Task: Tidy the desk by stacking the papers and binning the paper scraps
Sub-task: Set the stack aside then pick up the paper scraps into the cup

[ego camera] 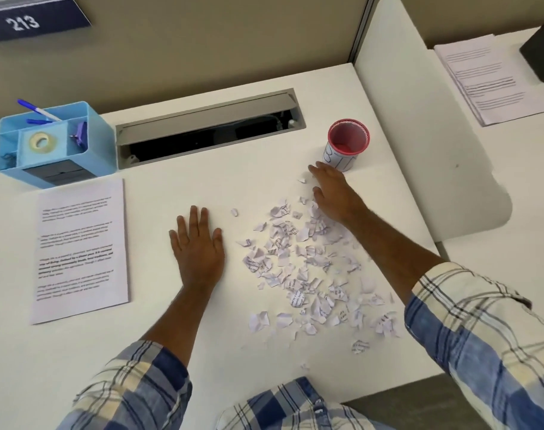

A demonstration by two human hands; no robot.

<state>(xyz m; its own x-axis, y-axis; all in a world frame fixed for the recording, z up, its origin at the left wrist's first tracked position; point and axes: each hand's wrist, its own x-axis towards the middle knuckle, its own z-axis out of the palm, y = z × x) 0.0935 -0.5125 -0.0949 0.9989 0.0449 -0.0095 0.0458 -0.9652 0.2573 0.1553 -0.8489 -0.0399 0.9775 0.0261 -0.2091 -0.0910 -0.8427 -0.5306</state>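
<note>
Several torn paper scraps (308, 268) lie scattered over the right half of the white desk (221, 187). A red mesh cup (346, 144) with a paper label stands upright behind them, empty as far as I see. My right hand (332, 190) lies palm down at the far edge of the scraps, fingers just short of the cup, holding nothing. Left of the scraps, my left hand (198, 240) rests flat on the desk with spread fingers. A printed stack of papers (80, 249) lies at the left.
A blue desk organiser (52, 141) with pens, tape and a clip stands at the back left. An open cable slot (208, 128) runs along the back of the desk. More printed sheets (488, 79) lie on the neighbouring desk past a white divider (419, 150).
</note>
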